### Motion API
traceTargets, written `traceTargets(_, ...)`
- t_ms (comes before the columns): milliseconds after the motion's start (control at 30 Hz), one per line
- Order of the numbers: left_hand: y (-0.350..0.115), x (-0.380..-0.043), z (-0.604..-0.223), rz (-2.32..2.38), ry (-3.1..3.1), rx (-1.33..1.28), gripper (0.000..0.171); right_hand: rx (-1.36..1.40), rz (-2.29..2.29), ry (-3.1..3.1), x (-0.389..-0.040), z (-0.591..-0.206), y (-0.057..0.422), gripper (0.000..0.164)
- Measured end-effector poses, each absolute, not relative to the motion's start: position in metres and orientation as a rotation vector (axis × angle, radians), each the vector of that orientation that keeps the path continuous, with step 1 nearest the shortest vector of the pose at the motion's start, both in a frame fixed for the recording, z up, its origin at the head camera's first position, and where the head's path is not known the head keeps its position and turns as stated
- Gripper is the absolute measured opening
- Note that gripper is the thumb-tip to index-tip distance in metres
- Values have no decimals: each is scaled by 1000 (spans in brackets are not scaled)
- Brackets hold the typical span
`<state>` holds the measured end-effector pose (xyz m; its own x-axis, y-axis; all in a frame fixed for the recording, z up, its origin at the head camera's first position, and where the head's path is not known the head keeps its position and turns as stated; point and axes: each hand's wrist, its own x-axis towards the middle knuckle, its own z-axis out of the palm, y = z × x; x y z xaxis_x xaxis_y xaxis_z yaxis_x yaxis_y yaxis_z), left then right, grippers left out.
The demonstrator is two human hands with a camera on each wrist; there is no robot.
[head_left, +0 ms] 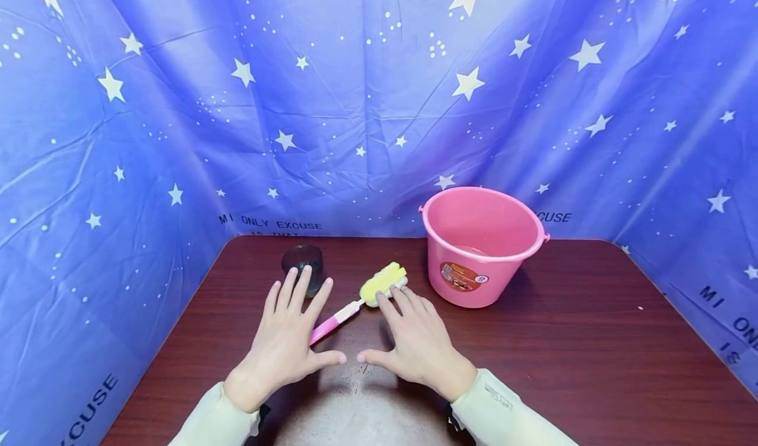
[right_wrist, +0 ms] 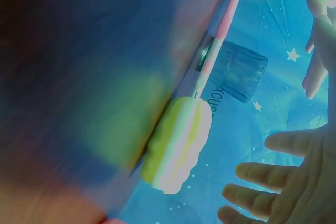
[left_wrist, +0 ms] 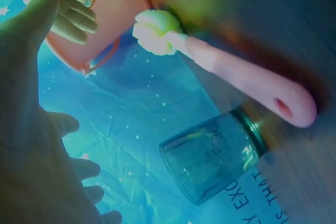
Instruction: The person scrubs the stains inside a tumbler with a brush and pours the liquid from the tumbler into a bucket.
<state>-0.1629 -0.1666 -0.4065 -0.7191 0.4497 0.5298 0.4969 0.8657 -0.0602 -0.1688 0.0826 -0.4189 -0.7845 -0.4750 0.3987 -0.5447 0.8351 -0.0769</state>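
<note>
In the head view my left hand [head_left: 286, 344] is spread with straight fingers above the table, its fingertips overlapping a dark glass cup [head_left: 303, 260]. My right hand [head_left: 419, 341] is likewise spread, its fingertips near the head of a sponge brush [head_left: 381, 285]. The brush has a yellow and white sponge head and a pink and white handle, and lies slanted on the table between the hands. Both hands hold nothing. In the left wrist view the glass cup [left_wrist: 212, 156] stands upright, see-through, beside the pink handle [left_wrist: 252, 80], which has a hole at its end.
A pink bucket [head_left: 476, 255] with a round label stands on the table at the back right. The dark red wooden table [head_left: 568, 341] reaches back to a blue curtain [head_left: 367, 91] with white stars, which hangs behind it and on both sides.
</note>
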Motion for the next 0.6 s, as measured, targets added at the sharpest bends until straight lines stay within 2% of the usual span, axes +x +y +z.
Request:
traceTargets(267, -175, -174, -407, -191, -2513, -658, 115, 777, 254, -2700, -176, -416, 70, 97)
traceTargets(600, -187, -192, -409, -522, -2616, -549, 112, 828, 311, -2791, -181, -415, 54, 88)
